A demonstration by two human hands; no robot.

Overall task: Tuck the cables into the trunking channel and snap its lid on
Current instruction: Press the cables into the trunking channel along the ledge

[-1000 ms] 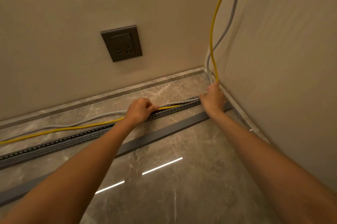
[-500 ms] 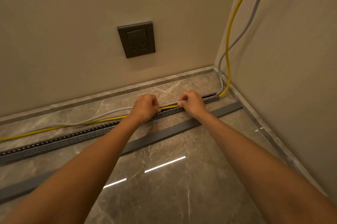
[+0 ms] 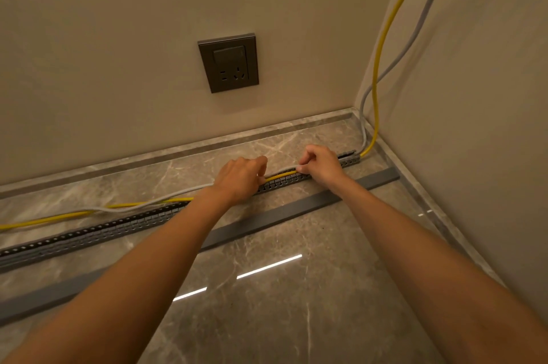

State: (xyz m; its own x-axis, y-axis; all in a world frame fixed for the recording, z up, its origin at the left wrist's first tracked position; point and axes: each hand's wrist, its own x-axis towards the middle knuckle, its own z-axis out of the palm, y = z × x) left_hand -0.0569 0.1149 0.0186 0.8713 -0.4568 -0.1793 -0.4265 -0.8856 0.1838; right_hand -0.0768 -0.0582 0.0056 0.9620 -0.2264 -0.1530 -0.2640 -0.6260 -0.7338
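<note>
Right hand (image 3: 321,166) pinches the yellow cable (image 3: 280,175) over the trunking channel (image 3: 118,225), near the floor's right corner. Left hand (image 3: 240,179) presses down on the same cable just beside it, fingers curled. Hands are near each other, not touching. The channel's long axis runs left from the hands; untucked cable lies left, behind the channel, so the left hand is nearer. Lid (image 3: 267,215) lies loose in front, parallel.

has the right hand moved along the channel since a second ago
Yes. The right hand slid left along the channel, away from the corner end it was at, toward the left hand.
</note>
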